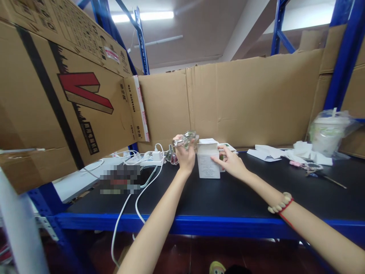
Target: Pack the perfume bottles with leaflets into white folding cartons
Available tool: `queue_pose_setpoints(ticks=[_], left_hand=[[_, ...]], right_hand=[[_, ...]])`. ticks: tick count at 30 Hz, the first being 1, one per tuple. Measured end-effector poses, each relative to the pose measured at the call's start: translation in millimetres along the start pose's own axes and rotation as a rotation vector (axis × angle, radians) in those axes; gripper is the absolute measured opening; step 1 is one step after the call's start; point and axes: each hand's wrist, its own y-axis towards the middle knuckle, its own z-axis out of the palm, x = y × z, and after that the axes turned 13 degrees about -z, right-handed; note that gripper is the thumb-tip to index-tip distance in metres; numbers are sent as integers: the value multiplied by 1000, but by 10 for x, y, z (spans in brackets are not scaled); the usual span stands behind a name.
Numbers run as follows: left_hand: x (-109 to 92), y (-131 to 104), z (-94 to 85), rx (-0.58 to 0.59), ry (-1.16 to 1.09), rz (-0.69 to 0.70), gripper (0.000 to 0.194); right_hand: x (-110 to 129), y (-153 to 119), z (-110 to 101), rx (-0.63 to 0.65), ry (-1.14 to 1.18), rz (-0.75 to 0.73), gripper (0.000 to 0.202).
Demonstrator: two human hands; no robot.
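Note:
A clear glass bottle with a silvery neck, which looks like a perfume bottle (189,139), is tilted sideways in my left hand (186,158), whose fingers are wrapped round it. Just to the right, a white cardboard box (209,165) with fine print stands upright on the black shelf top, its upper flap raised. My right hand (231,163) grips the box by its right side, thumb on the front edge and fingers behind. Small glass bottles (173,158) stand behind my left hand, partly hidden by it. Another white printed item (228,147) lies behind my right hand.
White cables and a power strip (149,159) run along the left, near a phone (148,176). To the right lie folded white papers (266,152), keys (312,167) and a bagged drink cup (327,133). Cardboard walls (256,102) close the back and left.

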Motion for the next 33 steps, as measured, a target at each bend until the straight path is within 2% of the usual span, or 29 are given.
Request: queue_pose_setpoints(ticks=[5,8,11,14,17,20,28,33], left_hand=[[-142,-116,29,93,-16,465,25],[-173,-191,42,168,30,584,23],[-152,-243,46,251,139,546,25],[-112,-247,39,320,235,393,27],[-83,-219,27,343,256,234,28],[-72,-194,17,344,221,161,27],[-111,-153,6,352,247,237,33],[-112,-134,-9,386,256,275,32]], right_hand=[[17,-2,-7,29,16,17,30],[1,-2,-5,30,68,-3,31],[-22,0,2,48,169,-27,33],[-39,1,12,78,294,-14,35],[-43,-1,25,84,370,-5,37],[-38,-3,41,70,421,17,37],[8,18,29,74,529,65,25],[86,33,1,90,571,203,23]])
